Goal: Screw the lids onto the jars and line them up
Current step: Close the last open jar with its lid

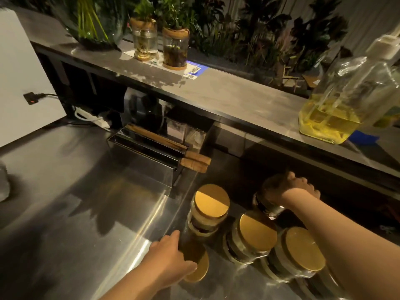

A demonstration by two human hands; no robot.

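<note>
Three glass jars with gold lids stand on the steel counter (65, 213): one at the middle (211, 207), one to its right (256, 233), one further right (303, 253). My right hand (296, 191) grips the top of a fourth glass jar (268, 202) at the back, under the shelf; whether that jar has a lid on is hidden by my fingers. My left hand (171, 258) rests its fingers on a loose gold lid (198, 267) lying flat on the counter in front of the middle jar.
A steel box (147, 156) with wooden-handled tools stands behind the jars to the left. A raised grey shelf (216, 92) carries two plant jars (160, 44) and a large bottle of yellow liquid (346, 100). A white appliance (21, 79) fills the left side.
</note>
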